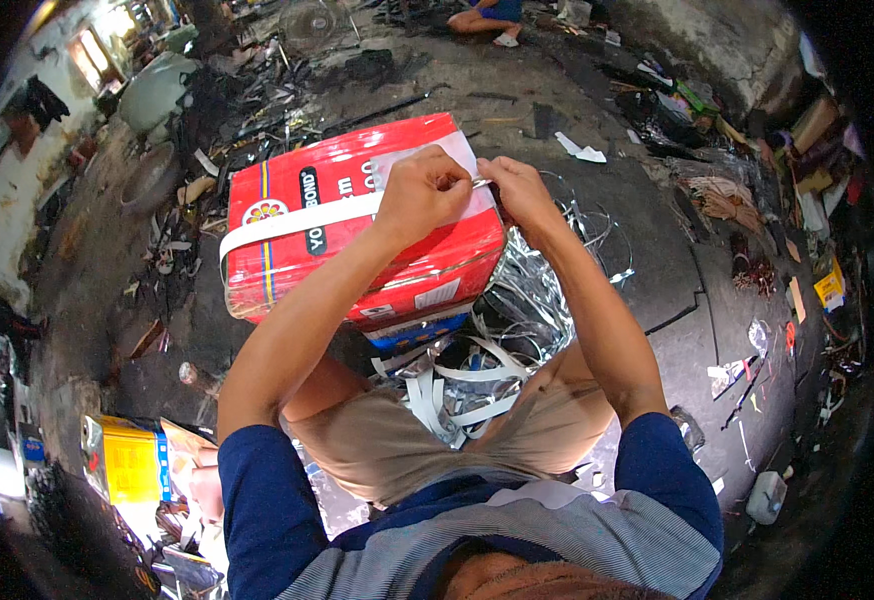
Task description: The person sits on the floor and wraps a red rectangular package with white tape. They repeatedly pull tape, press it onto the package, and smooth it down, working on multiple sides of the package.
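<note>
A red carton [347,262] sits in front of my knees, with a white flat strap [302,220] running across its top. The strap passes beneath my left hand [424,196], whose fingers are curled tight over it near the carton's right edge. Right beside it, my right hand [522,197] pinches the strap at that edge, thumb and fingers together. Their fingertips almost meet, and the exact grip is partly hidden. Under both hands lies a pale whitish sheet [459,148] on the carton's top.
Under the carton is a blue box [419,333]. Loose white straps [442,392] and tangled silvery strips [542,290] lie between my legs and to the right. A yellow tin [129,460] stands at lower left. Scrap litters the floor; a fan [312,25] and another person [487,18] are far back.
</note>
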Action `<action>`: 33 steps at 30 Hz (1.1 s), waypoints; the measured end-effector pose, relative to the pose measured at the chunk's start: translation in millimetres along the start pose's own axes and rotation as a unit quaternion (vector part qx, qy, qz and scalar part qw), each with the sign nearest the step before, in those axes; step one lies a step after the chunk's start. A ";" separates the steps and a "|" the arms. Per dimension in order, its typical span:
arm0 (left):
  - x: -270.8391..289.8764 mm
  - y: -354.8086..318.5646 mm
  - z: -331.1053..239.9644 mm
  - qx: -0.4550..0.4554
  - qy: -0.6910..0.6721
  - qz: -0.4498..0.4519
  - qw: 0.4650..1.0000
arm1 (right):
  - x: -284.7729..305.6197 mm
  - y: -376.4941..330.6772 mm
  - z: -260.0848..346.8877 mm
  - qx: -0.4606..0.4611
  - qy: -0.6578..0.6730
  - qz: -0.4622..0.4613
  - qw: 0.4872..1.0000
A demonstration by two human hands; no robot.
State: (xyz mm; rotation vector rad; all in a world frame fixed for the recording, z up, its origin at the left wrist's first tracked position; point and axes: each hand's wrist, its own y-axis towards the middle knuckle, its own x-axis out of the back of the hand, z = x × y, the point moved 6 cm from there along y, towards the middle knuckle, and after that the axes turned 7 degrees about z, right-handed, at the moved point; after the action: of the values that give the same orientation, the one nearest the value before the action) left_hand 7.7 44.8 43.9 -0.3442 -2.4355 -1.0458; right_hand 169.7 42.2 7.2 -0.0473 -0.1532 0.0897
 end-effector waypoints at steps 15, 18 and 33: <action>-4.5 0.6 0.8 0.026 -0.038 0.011 0.999 | 6.2 -6.2 3.9 0.169 -0.105 0.006 0.980; -4.4 1.7 2.0 0.018 -0.036 0.019 0.999 | 5.5 -4.3 3.5 0.166 -0.092 0.013 0.982; -7.8 5.3 8.3 0.057 -0.068 0.052 0.995 | -8.7 -5.4 -31.9 0.006 0.300 0.095 0.949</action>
State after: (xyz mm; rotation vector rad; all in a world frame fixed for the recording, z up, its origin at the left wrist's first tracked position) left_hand 13.8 54.2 38.2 -0.5138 -2.5549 -0.8610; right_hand 166.5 34.7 -25.3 -0.0743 0.4638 0.2636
